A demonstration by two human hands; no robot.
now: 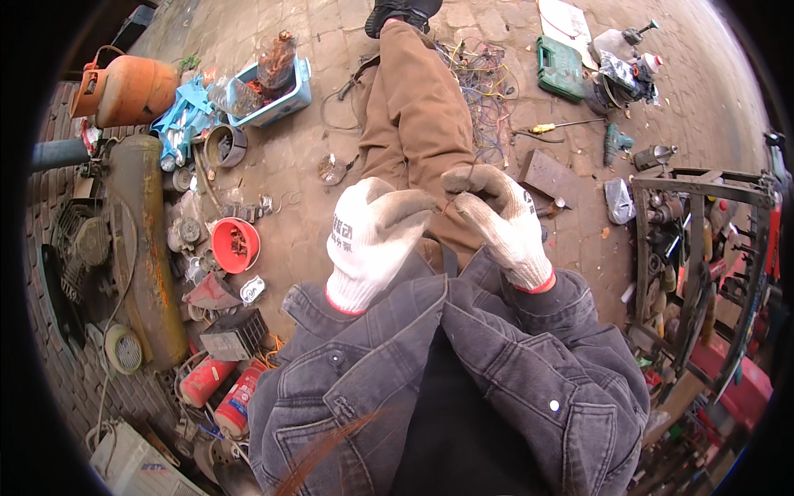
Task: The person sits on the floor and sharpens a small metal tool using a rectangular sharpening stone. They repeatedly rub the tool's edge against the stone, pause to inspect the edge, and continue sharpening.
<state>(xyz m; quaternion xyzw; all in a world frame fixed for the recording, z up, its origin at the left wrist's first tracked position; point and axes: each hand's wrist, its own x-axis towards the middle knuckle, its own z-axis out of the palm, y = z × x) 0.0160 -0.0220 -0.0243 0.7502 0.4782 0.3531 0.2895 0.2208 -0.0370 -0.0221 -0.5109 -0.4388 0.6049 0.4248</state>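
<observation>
Both my hands wear white knit gloves with red cuffs and grimy fingers. My left hand (368,240) is above my lap, fingertips pinched together and pointing toward the right hand. A short gap away, my right hand (503,217) curls its fingers and thumb inward in a pinch. Something thin and dark may run between the fingertips, too fine to name. Beneath them are my brown trousers (413,107), legs stretched forward on the paving. A tangle of coloured wires (488,91) lies beside my right leg.
To the left are an orange gas cylinder (136,89), a blue basin (298,93), a red bucket (255,256) and red fire extinguishers (240,401). On the right lie a green tool case (560,68), a yellow-handled screwdriver (544,128), a drill (614,142) and a metal rack (703,186).
</observation>
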